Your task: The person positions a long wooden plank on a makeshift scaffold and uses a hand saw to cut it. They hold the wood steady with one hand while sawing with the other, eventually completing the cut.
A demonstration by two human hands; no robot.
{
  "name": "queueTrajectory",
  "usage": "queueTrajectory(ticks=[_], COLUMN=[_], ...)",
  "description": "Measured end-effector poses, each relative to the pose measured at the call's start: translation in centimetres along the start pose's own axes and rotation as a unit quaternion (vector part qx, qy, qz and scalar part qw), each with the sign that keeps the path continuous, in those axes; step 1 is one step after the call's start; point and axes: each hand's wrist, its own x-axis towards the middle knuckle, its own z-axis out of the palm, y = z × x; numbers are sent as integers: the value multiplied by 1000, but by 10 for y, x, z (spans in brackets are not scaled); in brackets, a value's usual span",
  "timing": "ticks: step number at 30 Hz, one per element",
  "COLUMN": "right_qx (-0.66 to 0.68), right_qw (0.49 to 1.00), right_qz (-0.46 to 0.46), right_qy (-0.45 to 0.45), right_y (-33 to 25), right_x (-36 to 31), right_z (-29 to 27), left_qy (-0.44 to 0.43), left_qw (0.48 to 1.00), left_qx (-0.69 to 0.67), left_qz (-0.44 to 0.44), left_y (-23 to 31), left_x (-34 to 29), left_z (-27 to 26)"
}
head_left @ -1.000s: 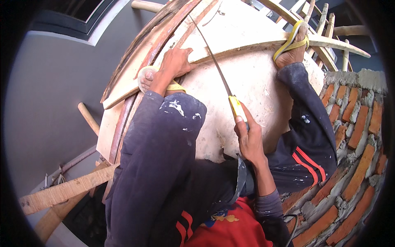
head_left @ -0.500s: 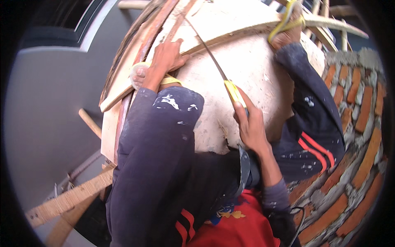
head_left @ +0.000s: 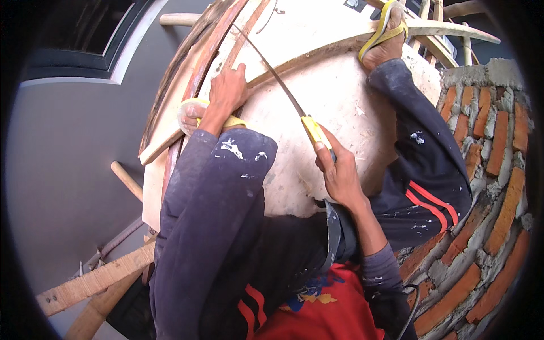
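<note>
My right hand (head_left: 341, 173) is closed round the yellow handle of a handsaw (head_left: 277, 78). The saw's long, narrow blade slants up and left, its tip near the narrow wooden strips. My left hand (head_left: 228, 93) is closed over a thin reddish-brown wooden strip (head_left: 242, 42), beside my left foot in a yellow-strapped flip-flop (head_left: 190, 116). A curved wooden batten (head_left: 317, 55) runs from near my left hand toward my other foot, passing behind the blade. Under these lies a pale board (head_left: 317, 90). The undersides of my left fingers are hidden.
A brick wall (head_left: 498, 141) with rough mortar stands on the right, and a grey wall (head_left: 73, 153) with a dark window frame on the left. Poles (head_left: 436, 28) cross at the upper right. A plank (head_left: 96, 277) juts out at the lower left.
My left hand's fingers, spread before, are now drawn in round the strip. The saw and my right hand have shifted slightly left. The whole view has moved a little.
</note>
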Motion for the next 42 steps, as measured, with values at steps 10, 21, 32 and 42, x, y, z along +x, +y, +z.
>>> queueTrajectory(ticks=[10, 21, 32, 42], right_qx=[-57, -4, -3, -18], right_qw=[998, 1000, 1000, 1000], right_qz=[9, -5, 1, -8], right_qy=[-3, -5, 4, 4], right_y=[0, -4, -3, -10], right_x=[-10, -34, -29, -45], right_z=[-1, -1, -7, -7], left_qy=[-6, 3, 21, 36], left_qw=[1000, 1000, 1000, 998], left_qx=[-28, -23, -17, -51], left_qz=[1, -8, 0, -17], left_y=[6, 2, 11, 7], left_x=[-1, -9, -6, -11], left_z=[-10, -8, -14, -12])
